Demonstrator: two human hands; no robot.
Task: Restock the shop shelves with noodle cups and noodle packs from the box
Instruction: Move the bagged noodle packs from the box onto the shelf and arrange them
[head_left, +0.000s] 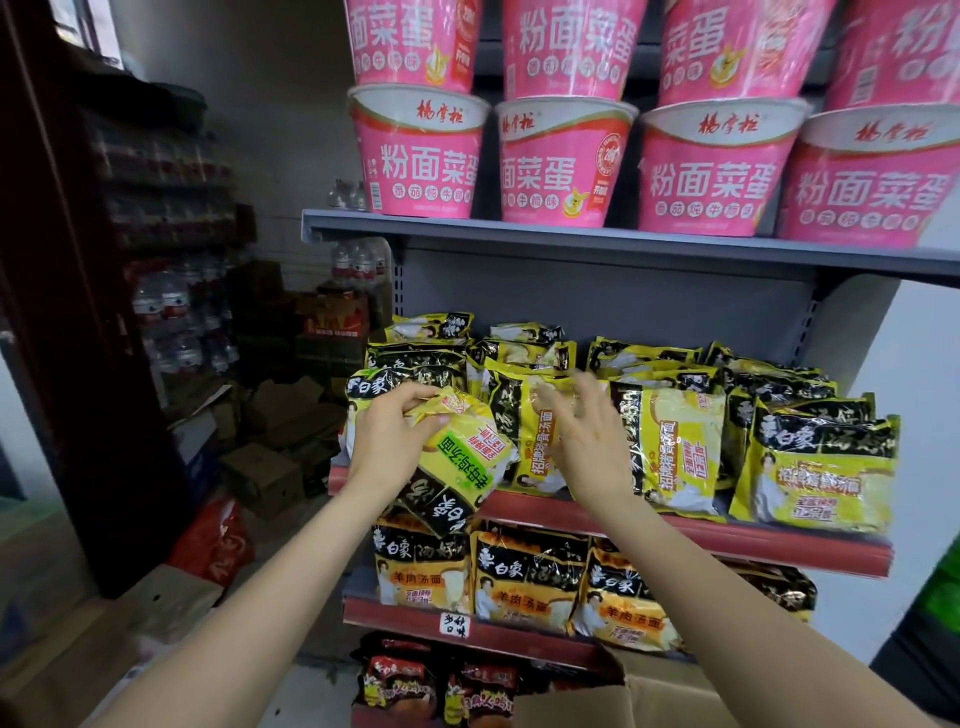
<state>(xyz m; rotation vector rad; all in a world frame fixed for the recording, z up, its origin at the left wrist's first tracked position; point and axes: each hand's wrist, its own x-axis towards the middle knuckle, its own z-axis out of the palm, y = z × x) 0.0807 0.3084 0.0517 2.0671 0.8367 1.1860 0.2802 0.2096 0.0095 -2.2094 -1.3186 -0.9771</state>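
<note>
Head view shows the shelf unit (597, 236) filling the frame: pink noodle cups (566, 161) stand stacked two high along the upper shelf's front edge, and yellow noodle packs (675, 441) stand crowded along the front edge of the middle shelf (753, 535). Near that shelf's left front corner the left hand (387, 441) grips one noodle pack (457, 457), tilted and partly hanging past the edge. The right hand (587, 441), fingers spread and holding nothing, reaches at the standing packs just beside it, seemingly to part them. The row looks full, so forcing the pack in could tip neighbours off the edge onto the packs below. Beneath, the cardboard box (639, 691) sits open by the bottom shelf; flattened cartons (270, 441) and water bottles (171, 322) clutter the floor left.
</note>
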